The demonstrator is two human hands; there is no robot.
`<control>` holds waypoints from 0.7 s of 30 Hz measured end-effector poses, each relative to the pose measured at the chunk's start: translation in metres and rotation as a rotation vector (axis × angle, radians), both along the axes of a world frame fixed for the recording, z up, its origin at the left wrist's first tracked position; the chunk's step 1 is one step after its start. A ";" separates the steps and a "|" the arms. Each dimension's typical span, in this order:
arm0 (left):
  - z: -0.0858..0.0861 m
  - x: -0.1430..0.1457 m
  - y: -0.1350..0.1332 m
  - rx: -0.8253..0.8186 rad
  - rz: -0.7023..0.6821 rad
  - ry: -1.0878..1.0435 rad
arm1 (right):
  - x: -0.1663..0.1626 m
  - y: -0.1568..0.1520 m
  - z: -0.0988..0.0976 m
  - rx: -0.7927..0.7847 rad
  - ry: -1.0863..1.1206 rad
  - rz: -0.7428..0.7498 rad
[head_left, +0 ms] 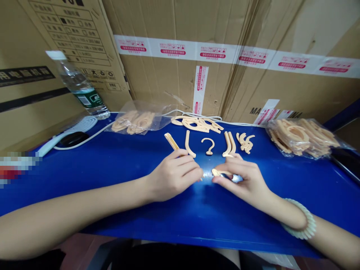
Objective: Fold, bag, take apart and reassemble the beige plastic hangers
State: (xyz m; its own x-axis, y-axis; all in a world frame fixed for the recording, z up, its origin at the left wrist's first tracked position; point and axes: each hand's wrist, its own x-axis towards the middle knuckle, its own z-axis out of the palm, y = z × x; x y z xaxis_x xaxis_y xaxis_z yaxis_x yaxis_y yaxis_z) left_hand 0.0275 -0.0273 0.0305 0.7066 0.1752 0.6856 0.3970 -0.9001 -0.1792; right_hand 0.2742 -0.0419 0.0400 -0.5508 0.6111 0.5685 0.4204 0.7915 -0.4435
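My left hand point(174, 173) rests on the blue table point(112, 176) with its fingers curled together; a tan plastic strip point(172, 141) sticks out behind it and may be held. My right hand point(242, 176) pinches a small tan plastic piece point(218, 172) between thumb and fingers, close to the left fingertips. Just beyond the hands lie loose tan parts: a curved arm point(189, 144), a hook shaped like a question mark point(208, 145), two long curved pieces point(229, 144) and a small cluster point(245, 142). A pale bead bracelet point(305, 225) circles my right wrist.
A heap of tan parts point(198, 123) lies at the table's back. Clear bags of such parts sit at the back left point(135, 120) and right point(303, 137). A water bottle point(80, 88), a white cable point(84, 139) and a dark object point(73, 138) stand at left. Cardboard boxes point(182, 56) wall the back.
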 end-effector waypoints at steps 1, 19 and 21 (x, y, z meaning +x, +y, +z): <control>0.001 -0.003 0.006 -0.019 -0.008 0.003 | 0.002 0.003 0.001 0.003 0.012 -0.020; -0.019 -0.024 0.054 -0.333 0.225 0.152 | 0.013 0.033 -0.001 0.117 -0.125 -0.131; -0.023 -0.023 0.054 -0.374 0.243 0.072 | 0.012 0.036 -0.002 0.163 -0.197 -0.140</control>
State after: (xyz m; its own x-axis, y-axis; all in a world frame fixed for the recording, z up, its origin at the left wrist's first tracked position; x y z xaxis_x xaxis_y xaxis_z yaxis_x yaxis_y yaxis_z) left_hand 0.0040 0.0263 0.0077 0.6578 0.5681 0.4946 0.6033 -0.7905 0.1055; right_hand 0.2865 -0.0061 0.0382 -0.5770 0.5987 0.5556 0.5962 0.7737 -0.2145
